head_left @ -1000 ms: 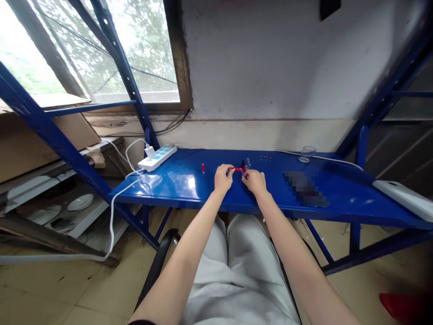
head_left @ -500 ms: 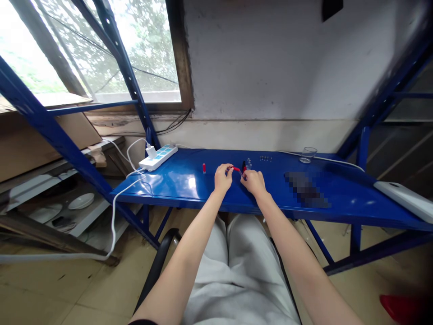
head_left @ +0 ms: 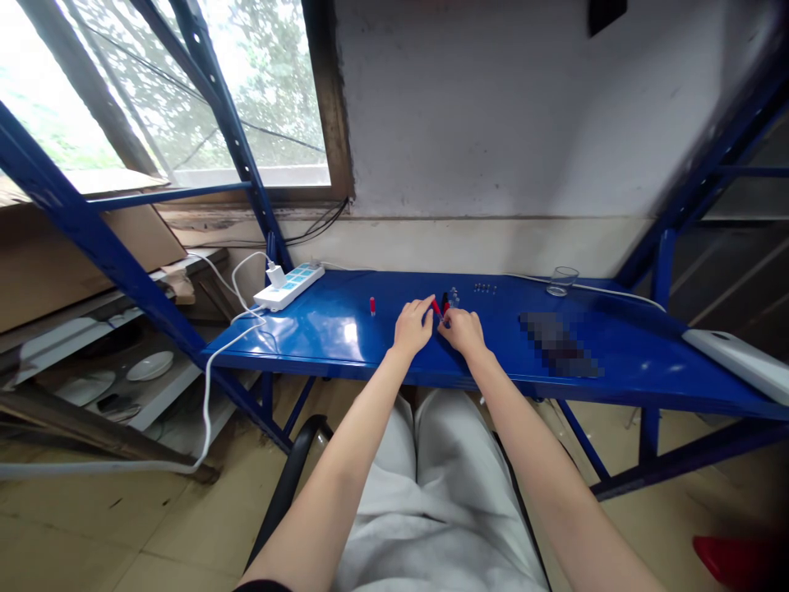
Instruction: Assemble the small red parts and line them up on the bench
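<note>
A slim red stick (head_left: 436,307) with a paler lower end stands tilted between my hands, above the blue table (head_left: 326,329). My left hand (head_left: 412,326) has its fingertips closed at the top of the stick. Lower down, the fingers of my right hand (head_left: 463,330) pinch its pale end. Just behind the right hand is a small black piece (head_left: 445,299), partly hidden. Beside that sit several small clear pieces (head_left: 454,296). A short red-topped piece (head_left: 372,306) stands upright by itself, left of my left hand.
Several tiny metallic pieces (head_left: 485,289) lie in a row farther back. A clear glass (head_left: 562,282) stands at the back right, near a blurred dark object (head_left: 558,345). A white power strip (head_left: 289,286) with cables occupies the left end; a white device (head_left: 740,362) the right.
My left hand has moved slightly right and up, nearer my right hand. The red stick has swung from lying nearly level to a steeper tilt. My right hand has stayed in place.
</note>
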### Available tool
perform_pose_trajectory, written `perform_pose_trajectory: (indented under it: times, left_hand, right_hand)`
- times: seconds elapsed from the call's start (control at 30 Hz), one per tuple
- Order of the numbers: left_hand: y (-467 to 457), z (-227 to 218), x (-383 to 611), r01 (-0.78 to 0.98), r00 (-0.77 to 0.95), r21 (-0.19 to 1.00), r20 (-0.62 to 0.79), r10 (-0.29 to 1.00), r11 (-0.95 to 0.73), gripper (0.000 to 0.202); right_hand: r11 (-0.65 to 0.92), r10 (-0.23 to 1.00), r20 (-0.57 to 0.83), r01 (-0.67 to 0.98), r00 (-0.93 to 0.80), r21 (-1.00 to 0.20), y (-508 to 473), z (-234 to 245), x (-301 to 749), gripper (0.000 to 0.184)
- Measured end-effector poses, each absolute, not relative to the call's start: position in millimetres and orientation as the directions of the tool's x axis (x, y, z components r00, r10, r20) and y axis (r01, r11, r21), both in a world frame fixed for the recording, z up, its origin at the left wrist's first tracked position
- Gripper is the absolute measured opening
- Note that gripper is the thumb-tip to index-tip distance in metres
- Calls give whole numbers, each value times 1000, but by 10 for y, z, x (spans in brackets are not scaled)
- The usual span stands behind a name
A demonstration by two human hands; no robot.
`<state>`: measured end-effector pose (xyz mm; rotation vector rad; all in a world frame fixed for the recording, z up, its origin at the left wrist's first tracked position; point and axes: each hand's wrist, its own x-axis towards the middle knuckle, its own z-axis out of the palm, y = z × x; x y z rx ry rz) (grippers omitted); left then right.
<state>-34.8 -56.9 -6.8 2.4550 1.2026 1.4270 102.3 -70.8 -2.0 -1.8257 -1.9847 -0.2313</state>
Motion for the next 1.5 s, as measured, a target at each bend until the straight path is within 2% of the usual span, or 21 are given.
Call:
perform_pose_trajectory:
  times: [0.23, 0.47, 0.7, 0.87, 1.07, 1.17, 1.37, 1.43, 1.5]
  left_hand:
    - [-551, -96, -340, 596, 333, 376, 688, 645, -709, 32]
    - [-529, -105, -350, 550, 272, 452, 698, 662, -703, 19]
    - [-477, -107, -363, 448, 235, 583, 655, 718, -678, 11]
    - [-465, -105, -344, 454, 254, 575, 648, 718, -680, 11]
    - [-325, 88, -442, 568, 387, 470, 572, 723, -676, 10]
    - [-215, 342, -538, 612, 518, 350, 499, 694, -709, 9]
    - [2, 788, -723, 706, 604, 107, 427, 673, -700, 7]
    - [84, 825, -799, 730, 609, 74, 382, 695, -680, 8]
    - [163, 809, -885, 759, 584, 90, 344, 735, -645, 11]
  right_hand:
    - [118, 901, 433, 975, -26, -188, -714, -11, 1014, 12]
    - [146, 895, 444, 969, -44, -199, -697, -38, 1027, 12]
    - [186, 883, 461, 968, -89, -169, -684, -50, 1030, 12]
    - [212, 872, 472, 969, -128, -128, -685, -57, 1042, 14]
    - [238, 871, 470, 961, -146, -143, -693, -51, 1035, 14]
    - [279, 856, 496, 938, -147, -203, -697, -49, 1021, 16]
    - [341, 831, 530, 908, -170, -244, -701, -51, 1032, 23]
    - [333, 843, 513, 908, -164, -256, -704, -42, 1034, 23]
    - [326, 852, 499, 907, -160, -266, -706, -32, 1030, 23]
